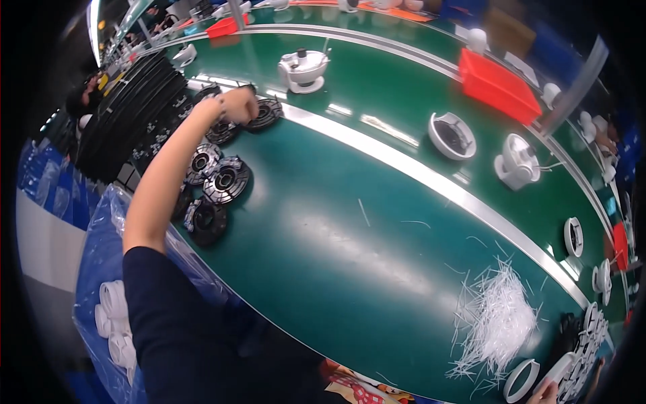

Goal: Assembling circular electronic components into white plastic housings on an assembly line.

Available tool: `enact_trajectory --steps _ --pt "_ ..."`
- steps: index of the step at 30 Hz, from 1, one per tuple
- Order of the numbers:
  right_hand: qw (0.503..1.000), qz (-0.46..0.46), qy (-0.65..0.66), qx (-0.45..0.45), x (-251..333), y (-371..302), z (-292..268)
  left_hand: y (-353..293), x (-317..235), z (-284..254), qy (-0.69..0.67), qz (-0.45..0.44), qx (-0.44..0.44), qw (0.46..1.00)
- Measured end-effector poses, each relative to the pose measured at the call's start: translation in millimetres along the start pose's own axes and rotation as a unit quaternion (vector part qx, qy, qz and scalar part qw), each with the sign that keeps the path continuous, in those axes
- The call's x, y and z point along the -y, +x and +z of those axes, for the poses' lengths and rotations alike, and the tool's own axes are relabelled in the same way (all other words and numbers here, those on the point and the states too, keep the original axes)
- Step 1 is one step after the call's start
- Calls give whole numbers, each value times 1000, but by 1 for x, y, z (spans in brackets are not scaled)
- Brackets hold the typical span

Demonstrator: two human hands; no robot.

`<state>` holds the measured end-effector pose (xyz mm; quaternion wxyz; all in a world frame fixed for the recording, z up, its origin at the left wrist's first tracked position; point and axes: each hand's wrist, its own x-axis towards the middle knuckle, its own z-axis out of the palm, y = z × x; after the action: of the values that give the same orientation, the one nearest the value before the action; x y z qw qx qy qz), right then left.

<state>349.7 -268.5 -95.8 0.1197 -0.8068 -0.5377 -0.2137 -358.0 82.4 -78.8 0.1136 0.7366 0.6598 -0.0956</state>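
Note:
My left arm reaches out to the far left. My left hand [239, 106], a little blurred, has its fingers curled down on the edge of a black round slotted part [265, 116]. Nearer along that side lie several similar black round parts, among them a black disc with wires [227, 180] and another disc [207, 222]. At the lower right edge, only some fingers of my right hand [546, 392] show, closed on a white curved rim [557, 372]. A white ring [521, 381] sits just beside it.
A pile of thin white strips [499, 316] spreads over the green table [323, 269]. Beyond a metal rail [404, 167], a green belt bears white housings [306, 69] and a red tray [498, 91]. Black parts are stacked at far left; a blue plastic-lined bin [94, 276] holds white rings.

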Motion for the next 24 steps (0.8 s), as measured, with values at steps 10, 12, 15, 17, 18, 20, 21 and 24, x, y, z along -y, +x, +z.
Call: enact_trajectory --steps 10,12,15,17,18,20,21,24 --pt "856 -398 329 39 184 41 17 -40 -4 54 51 44 52 996" --pt "792 -473 375 90 234 32 24 -33 -10 54 -9 96 -36 995" --pt "729 -548 384 145 277 11 39 -12 -42 49 -93 119 -175 973" --pt "702 -588 354 189 289 -2 54 5 -76 47 -172 81 -231 954" --pt "709 -598 287 240 293 -6 52 17 -87 54 -237 35 -216 947" --pt "708 -567 361 217 302 -4 57 24 -128 59 -510 5 -97 854" --pt "751 -535 322 216 307 0 46 24 -147 67 -619 -15 -84 781" --pt "804 -453 282 262 306 19 46 9 -192 74 -771 11 1 637"
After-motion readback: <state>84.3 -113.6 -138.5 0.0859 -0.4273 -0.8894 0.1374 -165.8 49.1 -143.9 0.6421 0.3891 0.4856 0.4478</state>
